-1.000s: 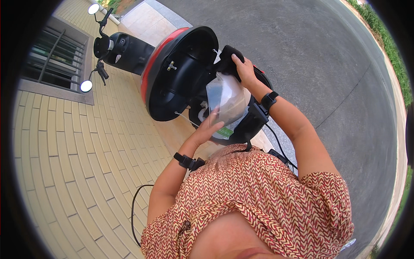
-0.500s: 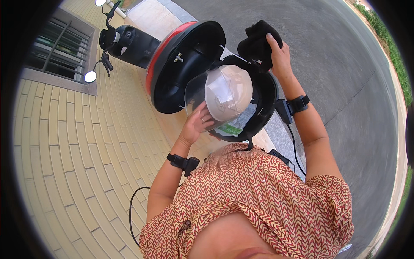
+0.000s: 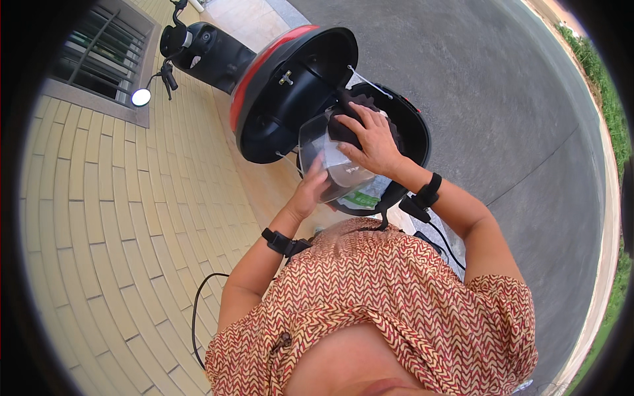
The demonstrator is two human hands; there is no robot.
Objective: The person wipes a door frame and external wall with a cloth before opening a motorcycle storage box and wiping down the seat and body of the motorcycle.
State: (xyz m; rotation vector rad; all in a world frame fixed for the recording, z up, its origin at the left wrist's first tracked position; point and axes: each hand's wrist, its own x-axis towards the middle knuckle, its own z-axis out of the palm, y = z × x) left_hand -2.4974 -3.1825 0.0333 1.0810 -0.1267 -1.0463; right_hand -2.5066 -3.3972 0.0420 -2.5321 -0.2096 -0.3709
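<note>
A light beige helmet [image 3: 350, 173] with a clear visor [image 3: 312, 142] sits in the round black top box [image 3: 415, 173] of a scooter. My left hand [image 3: 309, 190] is at the visor's near left edge, holding the helmet there, its fingers slightly blurred. A dark, soft cloth-like item [image 3: 348, 129] is bunched over the helmet's far side. On top of it lies my right hand [image 3: 375, 140], fingers spread. The fabric's exact kind cannot be made out, and it hides much of the helmet's shell.
The box's black lid [image 3: 290, 99], red on its outside, stands raised on thin stays. Beneath the helmet is a green-and-white packet [image 3: 362, 199]. Beyond stands the scooter's front [image 3: 211, 56]. A tiled wall [image 3: 132, 251] rises at left; grey pavement [image 3: 522, 125] stretches right.
My right hand has brought the dark cloth-like item left and down from beyond the box onto the helmet, and its fingers have spread. My left hand has shifted slightly along the visor.
</note>
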